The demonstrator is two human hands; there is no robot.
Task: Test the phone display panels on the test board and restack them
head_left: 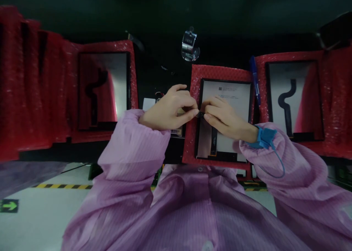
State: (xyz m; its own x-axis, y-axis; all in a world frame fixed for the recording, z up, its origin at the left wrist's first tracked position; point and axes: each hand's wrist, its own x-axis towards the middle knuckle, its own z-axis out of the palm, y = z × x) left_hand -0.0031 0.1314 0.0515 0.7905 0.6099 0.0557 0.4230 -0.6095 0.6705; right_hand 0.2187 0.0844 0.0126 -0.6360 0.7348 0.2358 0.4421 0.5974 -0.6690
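Observation:
Just in front of me lies a display panel, back side up, with a black flex cable running up from its lower edge under my right hand. My right hand is closed, thumb and forefinger pinching the cable's small dark end at the panel's left edge. Opposite it, my left hand is closed too, its thumb and forefinger meeting the same dark end from the left. Fingertips partly cover where the two hands meet. Under the panel is a red bubble-wrap sheet.
Similar panels lie at left and right on red bubble wrap. A blue pen rests between the middle and right panels. A clear and metal stamp-like object stands at the back. A small board with wires is partly behind my left hand.

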